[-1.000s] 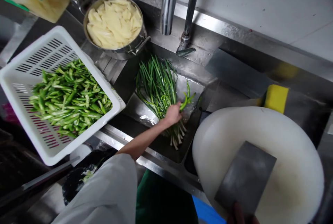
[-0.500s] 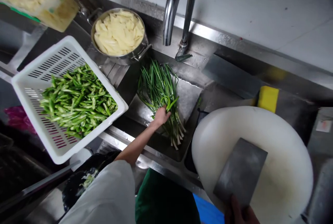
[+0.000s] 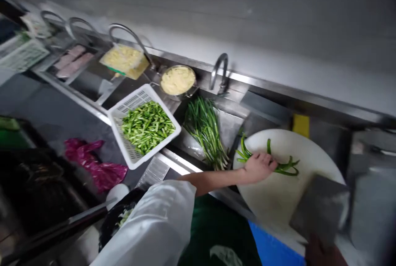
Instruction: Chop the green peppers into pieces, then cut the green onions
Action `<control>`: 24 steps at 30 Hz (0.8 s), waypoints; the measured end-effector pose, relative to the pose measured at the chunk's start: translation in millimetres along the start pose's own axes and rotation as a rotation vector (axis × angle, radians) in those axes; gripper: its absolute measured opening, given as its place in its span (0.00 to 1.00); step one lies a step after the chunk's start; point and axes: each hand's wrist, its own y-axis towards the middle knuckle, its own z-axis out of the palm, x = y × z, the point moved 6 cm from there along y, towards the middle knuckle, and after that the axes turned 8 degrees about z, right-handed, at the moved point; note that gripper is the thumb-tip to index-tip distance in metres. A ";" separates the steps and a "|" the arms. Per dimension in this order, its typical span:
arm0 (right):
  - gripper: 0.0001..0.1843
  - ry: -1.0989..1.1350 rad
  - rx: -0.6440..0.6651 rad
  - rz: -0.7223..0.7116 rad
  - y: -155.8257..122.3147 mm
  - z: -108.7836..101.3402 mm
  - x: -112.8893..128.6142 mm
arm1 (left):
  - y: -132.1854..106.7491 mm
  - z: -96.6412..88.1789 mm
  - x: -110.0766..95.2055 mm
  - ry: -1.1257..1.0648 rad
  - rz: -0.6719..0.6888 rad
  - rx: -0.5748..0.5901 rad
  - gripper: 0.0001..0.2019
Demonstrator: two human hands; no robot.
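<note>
My left hand (image 3: pixel 260 168) is over the round white cutting board (image 3: pixel 266 202), its fingers closed around several long green peppers (image 3: pixel 289 166) whose ends stick out on both sides. At the lower right, my right hand (image 3: pixel 323 253) grips a cleaver (image 3: pixel 323 206) by the handle, its broad blade flat over the board's right side; that hand is dark and blurred. A bunch of green onions (image 3: pixel 206 130) lies in the sink (image 3: pixel 227 123) left of the board. Cut green peppers (image 3: pixel 147 128) fill a white slotted basket (image 3: pixel 134 163) beyond the sink.
A metal pot of pale slices (image 3: pixel 177 80) and a clear tub of pale pieces (image 3: pixel 125 62) stand along the back. A faucet (image 3: pixel 220 70) arches over the sink. A yellow block (image 3: pixel 301 125) is behind the board. A pink plastic bag (image 3: pixel 95 163) lies lower left.
My left hand has moved right from the sink to the cutting board with the green peppers. The cleaver has shifted toward the board's right edge. The view has swung, showing more counter at left.
</note>
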 end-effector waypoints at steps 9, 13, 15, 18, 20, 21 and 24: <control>0.16 0.034 -0.070 -0.089 -18.5 -3.5 10.5 | -13.7 42.7 -35.2 -0.081 0.045 -0.029 0.32; 0.13 0.092 -0.030 -0.118 -16.6 2.0 8.1 | -38.0 36.7 -16.5 -0.065 0.035 0.017 0.12; 0.13 0.111 -0.012 -0.126 -11.7 1.9 2.5 | -46.3 42.4 -15.3 -0.029 0.041 0.067 0.12; 0.14 0.143 0.007 -0.120 -3.3 -0.3 -11.1 | -55.7 50.7 -26.0 -0.014 0.088 0.099 0.13; 0.16 0.166 0.011 -0.102 0.9 -1.1 -23.0 | -62.6 54.9 -37.5 -0.029 0.109 0.105 0.14; 0.17 0.173 0.012 -0.093 2.4 -0.9 -29.0 | -66.0 57.6 -43.3 -0.039 0.109 0.112 0.14; 0.19 0.173 0.024 -0.073 6.1 1.2 -42.9 | -70.1 69.7 -57.5 -0.071 0.084 0.155 0.13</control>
